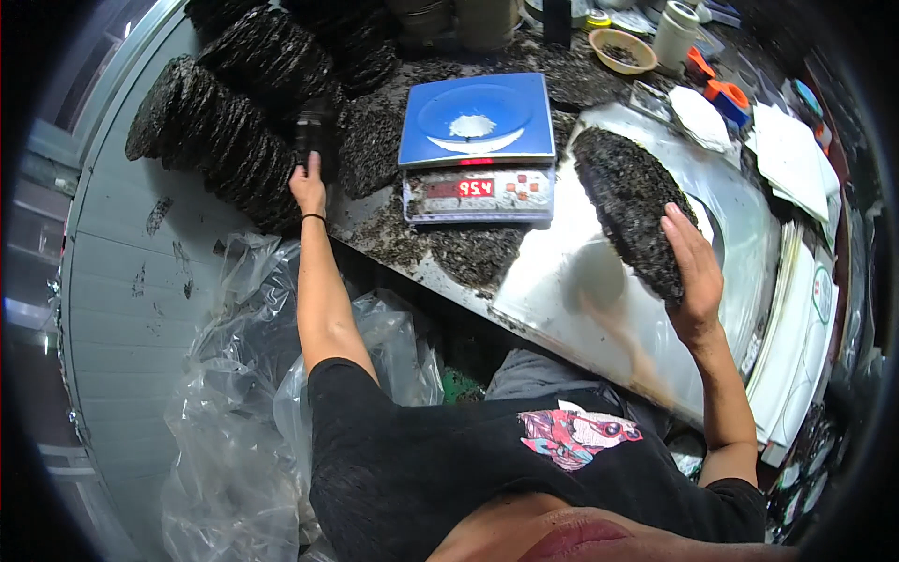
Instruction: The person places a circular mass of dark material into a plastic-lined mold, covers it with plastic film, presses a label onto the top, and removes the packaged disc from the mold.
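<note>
My right hand [695, 270] holds a dark, rough, rounded cake of dried flaky material [625, 204] on edge above a shiny metal sheet [555, 281]. At the left my left hand [309, 184] reaches to a dark object [311, 126] beside a row of stacked dark cakes [211, 137]; shadow hides its fingers, so I cannot tell if it grips. Between the hands stands a digital scale [477, 193] with a blue top plate [428, 105] and a lit red display. Another dark cake [369, 151] lies left of the scale.
Clear plastic bags [239, 421] hang below the table's left edge. At the back right are a yellow bowl [623, 53], a white bottle [676, 31] and orange tape dispensers [727, 91]. White sheets [793, 161] lie at the right. Dark crumbs cover much of the tabletop.
</note>
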`<state>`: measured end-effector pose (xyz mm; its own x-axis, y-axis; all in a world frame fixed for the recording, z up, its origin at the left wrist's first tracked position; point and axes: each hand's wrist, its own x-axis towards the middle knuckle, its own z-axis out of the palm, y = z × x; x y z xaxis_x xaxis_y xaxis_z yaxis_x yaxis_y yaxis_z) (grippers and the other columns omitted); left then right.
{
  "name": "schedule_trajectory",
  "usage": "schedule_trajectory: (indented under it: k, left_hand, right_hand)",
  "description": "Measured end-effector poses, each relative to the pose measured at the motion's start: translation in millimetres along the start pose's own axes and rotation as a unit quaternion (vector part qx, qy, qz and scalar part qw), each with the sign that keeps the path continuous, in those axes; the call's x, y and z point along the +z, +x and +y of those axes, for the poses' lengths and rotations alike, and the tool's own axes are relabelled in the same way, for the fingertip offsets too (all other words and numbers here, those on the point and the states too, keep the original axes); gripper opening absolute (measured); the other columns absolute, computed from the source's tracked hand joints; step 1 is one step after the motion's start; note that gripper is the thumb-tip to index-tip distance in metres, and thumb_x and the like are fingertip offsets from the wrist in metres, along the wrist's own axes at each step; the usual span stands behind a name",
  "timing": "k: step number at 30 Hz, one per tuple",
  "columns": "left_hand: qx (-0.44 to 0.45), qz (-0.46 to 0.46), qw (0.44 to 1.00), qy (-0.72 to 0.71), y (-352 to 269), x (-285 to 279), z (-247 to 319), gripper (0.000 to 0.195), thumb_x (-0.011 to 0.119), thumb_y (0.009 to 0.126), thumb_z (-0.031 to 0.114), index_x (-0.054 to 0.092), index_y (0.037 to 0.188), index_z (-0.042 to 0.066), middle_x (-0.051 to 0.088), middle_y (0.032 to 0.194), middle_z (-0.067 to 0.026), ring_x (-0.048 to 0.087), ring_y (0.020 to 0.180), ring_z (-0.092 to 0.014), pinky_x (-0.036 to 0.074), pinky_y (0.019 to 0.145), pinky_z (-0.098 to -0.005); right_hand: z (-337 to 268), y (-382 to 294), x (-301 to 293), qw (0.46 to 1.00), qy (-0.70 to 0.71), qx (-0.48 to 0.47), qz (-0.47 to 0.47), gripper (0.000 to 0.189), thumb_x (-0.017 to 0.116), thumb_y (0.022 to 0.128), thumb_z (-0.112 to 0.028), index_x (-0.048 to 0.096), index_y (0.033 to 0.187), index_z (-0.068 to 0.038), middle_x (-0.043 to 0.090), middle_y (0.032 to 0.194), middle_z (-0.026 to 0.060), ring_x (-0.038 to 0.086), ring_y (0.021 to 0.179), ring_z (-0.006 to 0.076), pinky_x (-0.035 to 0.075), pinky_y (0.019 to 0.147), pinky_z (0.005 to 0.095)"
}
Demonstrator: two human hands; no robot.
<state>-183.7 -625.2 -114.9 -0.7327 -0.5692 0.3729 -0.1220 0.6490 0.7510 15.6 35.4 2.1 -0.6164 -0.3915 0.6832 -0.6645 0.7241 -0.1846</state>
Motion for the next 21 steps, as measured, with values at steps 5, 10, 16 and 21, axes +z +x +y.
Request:
schedule_trajectory:
  k: [5,10,16,21]
  left_hand:
    - [0.362,0.186,0.910,-0.080,-81.7,56.9,190.6,0.032,0.060,0.101,0.011,0.066,0.131,0.003,0.069,0.129,-0.0141,0.066,0.120,-0.030,0.051,0.100,-0.0367]
    - [0.455,-0.190,0.866,0.089,-186.2,90.1,234.8,0.067,0.073,0.090,0.040,0.053,0.148,0.011,0.044,0.158,-0.0155,0.032,0.150,-0.034,0.014,0.125,-0.0496]
    - [-0.238,-0.465,0.545,-0.656,-382.6,110.4,336.1,0.079,0.038,0.098,0.073,0.047,0.151,0.015,0.052,0.151,-0.0053,0.049,0.137,-0.023,0.037,0.118,-0.0431]
    - [-0.250,-0.446,0.491,-0.706,-397.4,125.0,339.3,0.053,0.041,0.104,0.045,0.052,0.144,0.012,0.061,0.139,-0.0063,0.060,0.124,-0.026,0.049,0.106,-0.0416]
  right_hand:
    - [9.4,-43.4,-20.0,0.996,-0.053,0.045,0.048,0.050,0.068,0.082,-0.001,0.061,0.131,0.006,0.064,0.132,0.0248,0.064,0.120,0.0392,0.050,0.104,0.0447]
    - [12.0,-35.9,-1.4,0.987,-0.153,0.033,0.033,0.044,0.054,0.091,-0.003,0.058,0.134,0.006,0.060,0.135,0.0256,0.060,0.125,0.0392,0.048,0.108,0.0470]
    - [-3.6,-22.3,34.6,0.997,-0.039,0.069,0.023,0.061,0.071,0.079,-0.013,0.055,0.135,0.005,0.057,0.136,0.0288,0.058,0.125,0.0417,0.049,0.105,0.0471]
    - [15.1,-44.3,21.6,0.993,0.041,0.104,-0.047,0.077,0.080,0.077,-0.020,0.048,0.147,-0.009,0.052,0.144,0.0278,0.051,0.133,0.0446,0.045,0.110,0.0484]
